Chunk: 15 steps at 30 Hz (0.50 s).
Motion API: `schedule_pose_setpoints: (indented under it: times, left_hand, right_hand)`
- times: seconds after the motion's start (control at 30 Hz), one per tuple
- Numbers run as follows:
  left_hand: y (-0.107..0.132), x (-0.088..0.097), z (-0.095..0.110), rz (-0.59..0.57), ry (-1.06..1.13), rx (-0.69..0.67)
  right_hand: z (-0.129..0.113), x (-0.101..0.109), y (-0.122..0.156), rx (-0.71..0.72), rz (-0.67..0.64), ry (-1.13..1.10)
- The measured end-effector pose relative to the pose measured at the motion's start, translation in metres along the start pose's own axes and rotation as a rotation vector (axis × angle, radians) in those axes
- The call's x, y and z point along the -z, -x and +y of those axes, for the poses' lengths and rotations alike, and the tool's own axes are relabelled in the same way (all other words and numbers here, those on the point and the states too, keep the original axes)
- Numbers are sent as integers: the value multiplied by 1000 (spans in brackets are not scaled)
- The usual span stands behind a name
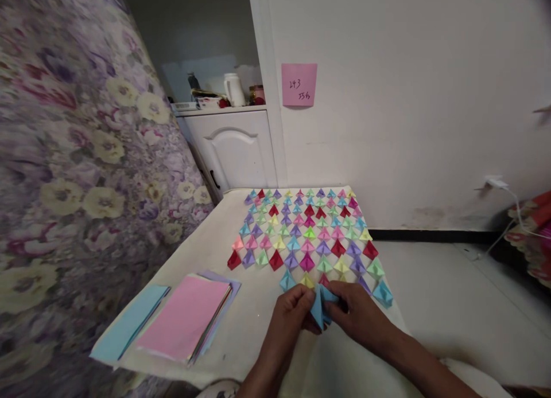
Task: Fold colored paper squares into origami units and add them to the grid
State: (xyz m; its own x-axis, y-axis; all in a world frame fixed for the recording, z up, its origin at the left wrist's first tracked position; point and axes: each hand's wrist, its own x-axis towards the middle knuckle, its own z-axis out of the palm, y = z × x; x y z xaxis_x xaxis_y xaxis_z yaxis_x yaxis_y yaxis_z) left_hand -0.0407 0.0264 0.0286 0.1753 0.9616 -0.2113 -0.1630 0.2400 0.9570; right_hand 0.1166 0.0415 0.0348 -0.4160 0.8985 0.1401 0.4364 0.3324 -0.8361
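Note:
Both my hands meet over the near edge of a small cream table. My left hand and my right hand pinch a blue folded paper piece between their fingertips, fingers closed on it. Just beyond them lies a grid of several small folded paper shapes in red, purple, green, yellow, pink and blue. A stack of coloured paper sheets with a pink sheet on top lies to the left of my hands, and a light blue sheet lies beside it.
A floral-patterned fabric surface rises along the left. A pink sticky note hangs on the white wall. A white cabinet with a jug and jars stands behind. A charger cable hangs at the right.

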Motion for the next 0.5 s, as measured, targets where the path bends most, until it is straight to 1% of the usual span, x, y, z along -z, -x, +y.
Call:
schedule_pose_setpoints:
  times: [0.13, 0.23, 0.4, 0.5]
  left_hand:
    - [-1, 1, 1, 18, -59, -23]
    - [-1, 1, 2, 11, -83, -30]
    - [-1, 1, -1, 37, -92, -45]
    - [-2, 0, -4, 50, -90, -63]
  right_hand:
    - [1, -1, 0, -21, 27, -24]
    - [0, -2, -1, -62, 68, -77]
    - [-3, -3, -1, -122, 121, -136]
    - [-2, -2, -2, -142, 99, -173]
